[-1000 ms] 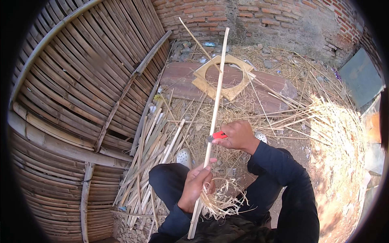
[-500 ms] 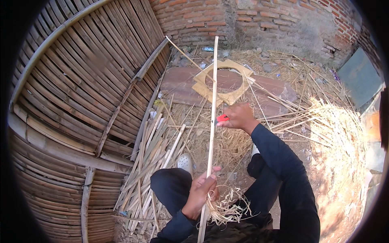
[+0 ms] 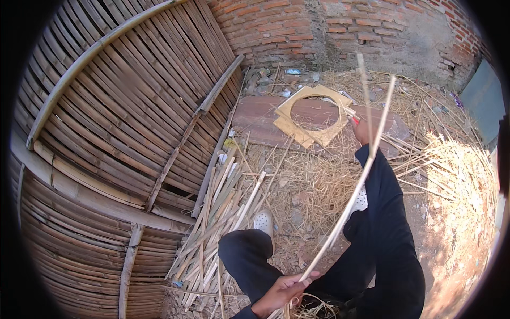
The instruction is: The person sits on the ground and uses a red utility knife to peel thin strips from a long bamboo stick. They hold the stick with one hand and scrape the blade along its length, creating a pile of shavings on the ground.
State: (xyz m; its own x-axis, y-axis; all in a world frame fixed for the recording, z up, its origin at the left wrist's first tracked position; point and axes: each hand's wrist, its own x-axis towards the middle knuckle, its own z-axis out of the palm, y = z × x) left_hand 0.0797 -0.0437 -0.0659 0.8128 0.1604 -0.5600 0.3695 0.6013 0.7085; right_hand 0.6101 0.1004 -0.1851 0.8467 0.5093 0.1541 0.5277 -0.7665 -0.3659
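Note:
Low in the view, my left hand [image 3: 287, 292] is closed around a long pale bamboo strip [image 3: 342, 218], which slants up and away to the right with a bend near its far end. A thinner, blurred sliver [image 3: 365, 85] rises beside its upper part. My right hand [image 3: 362, 129] is stretched forward beyond the strip, fingers closed on a red cutter knife [image 3: 355, 121], mostly hidden by the hand. That hand is beside the right corner of a yellowish board with a round hole [image 3: 291, 114]. Curly shavings [image 3: 321, 308] lie in my lap near the left hand.
A pile of split bamboo strips [image 3: 212, 228] lies at left beside a slatted bamboo wall [image 3: 127, 106]. The board rests on a reddish-brown slab [image 3: 255, 114]. More strips and shavings [image 3: 451, 165] cover the right side, and a brick wall [image 3: 366, 32] stands behind.
My right hand with the cutter knife has moved forward, away from the strip. My left hand has come lower, and the strip has tipped from upright to slanting right. The view has shifted.

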